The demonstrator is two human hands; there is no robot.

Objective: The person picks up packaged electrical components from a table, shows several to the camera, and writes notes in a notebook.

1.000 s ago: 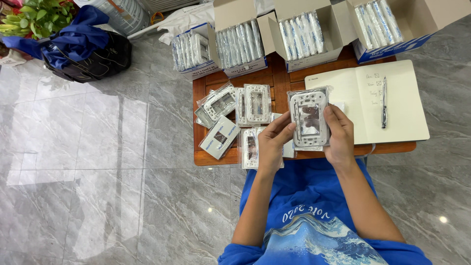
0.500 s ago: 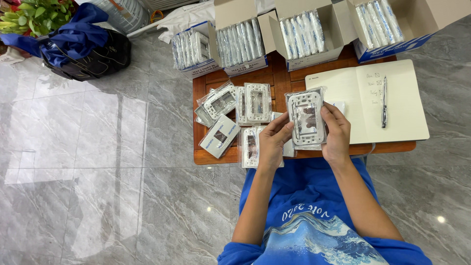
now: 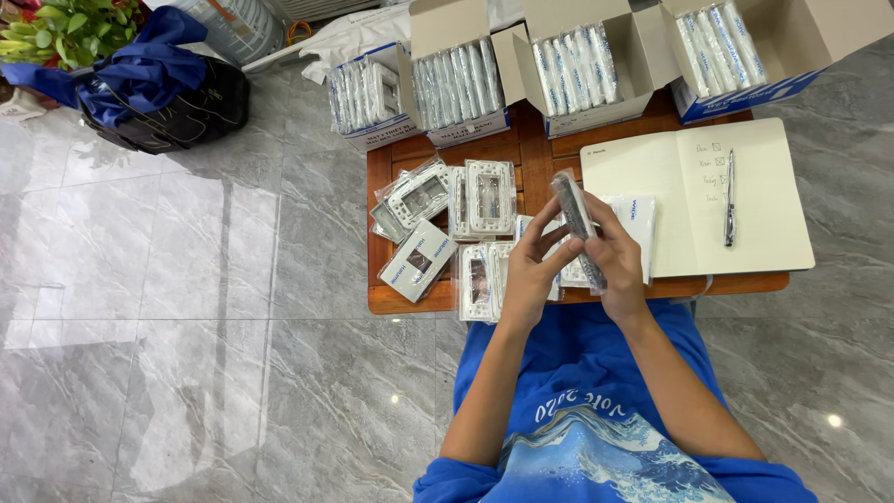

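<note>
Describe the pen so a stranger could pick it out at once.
Start at the small wooden table, then go to the open notebook at its right end. The pen lies lengthwise on the right-hand page: slim, dark and silvery, the only writing tool, apart from the white packets and both hands.

Single head camera, steeply downward, close above low wooden table

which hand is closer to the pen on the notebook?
Right. The right hand sits beside the open notebook's left page, with the pen further right on the far page. The left hand is on the other side of the held wrapped plate, farther from it.
</note>
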